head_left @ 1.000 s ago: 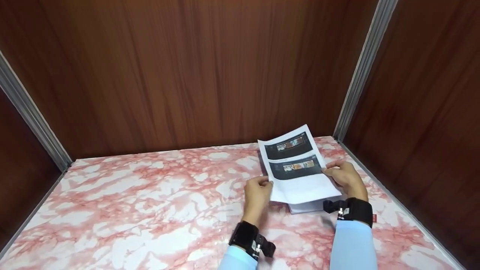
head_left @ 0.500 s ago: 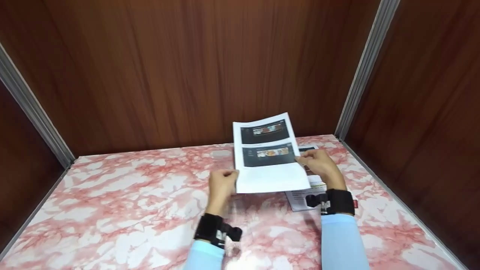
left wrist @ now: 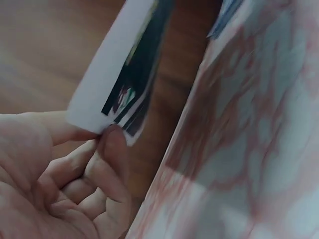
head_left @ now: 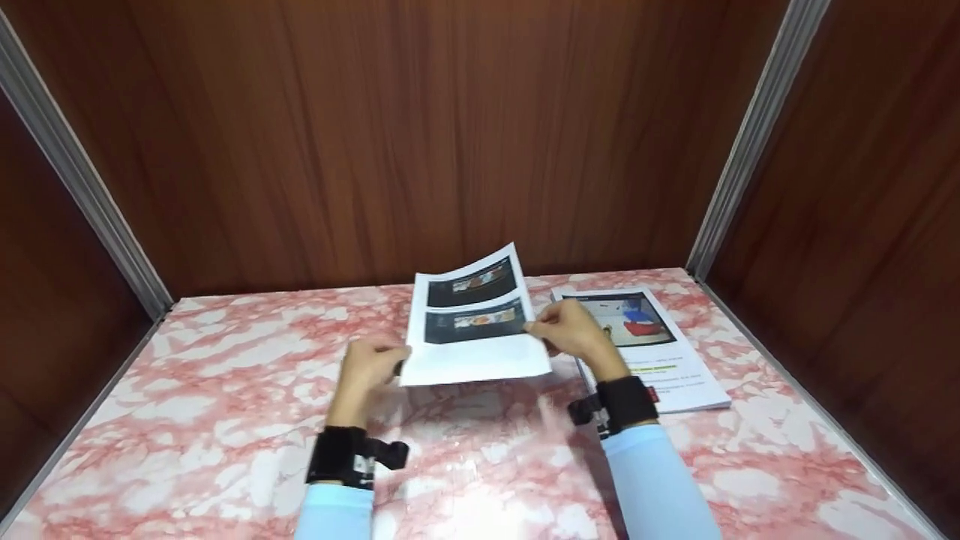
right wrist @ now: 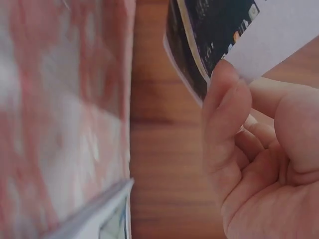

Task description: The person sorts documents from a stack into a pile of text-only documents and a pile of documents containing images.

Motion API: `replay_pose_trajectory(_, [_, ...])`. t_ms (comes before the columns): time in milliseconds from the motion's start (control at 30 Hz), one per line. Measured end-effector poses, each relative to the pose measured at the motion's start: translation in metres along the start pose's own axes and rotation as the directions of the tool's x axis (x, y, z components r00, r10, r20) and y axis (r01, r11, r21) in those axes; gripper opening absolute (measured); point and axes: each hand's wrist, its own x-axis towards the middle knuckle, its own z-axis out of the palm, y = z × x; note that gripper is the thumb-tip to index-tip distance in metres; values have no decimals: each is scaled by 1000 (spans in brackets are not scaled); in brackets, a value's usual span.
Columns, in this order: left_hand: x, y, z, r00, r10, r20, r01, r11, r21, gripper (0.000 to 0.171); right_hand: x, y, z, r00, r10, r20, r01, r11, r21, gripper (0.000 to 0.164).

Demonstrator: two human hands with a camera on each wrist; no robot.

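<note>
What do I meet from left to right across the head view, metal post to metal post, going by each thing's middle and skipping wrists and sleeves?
Left metal post, left hand, held printed paper, right hand, stack of papers, right metal post.

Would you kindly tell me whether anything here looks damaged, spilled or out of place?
Nothing stands out: the printed paper bends slightly, as held paper may, and the paper stack lies flat on the table.
</note>
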Motion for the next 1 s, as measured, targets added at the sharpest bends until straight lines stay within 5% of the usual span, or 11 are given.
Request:
replay_pose_trajectory(133, [1,-9,-24,991,-118,68,125,986,-112,22,3,-7,23,999,-4,42,3,1000,17,18])
replay_pose_trajectory(233, [0,-16,-40,977,-185,105,196,975,-102,28,3,-9,40,999,-1,51,1,1000,7,18])
replay_pose_trajectory(400, [-3,-28,-61,962,-247,116,256,964,-73,24,-1,-13,71,996,28,83,-29,1000,2,9])
replay_pose_trajectory(600, [-12,-46,-89,948,-312,56,314,949,-34,20,-7,-18,101,972,53,231,-81,990,115,20])
replay_pose_trajectory(1000, [-9,-58,-93,931,-364,-1,364,931,-30,23,-5,-19,119,956,109,273,-172,960,221,31])
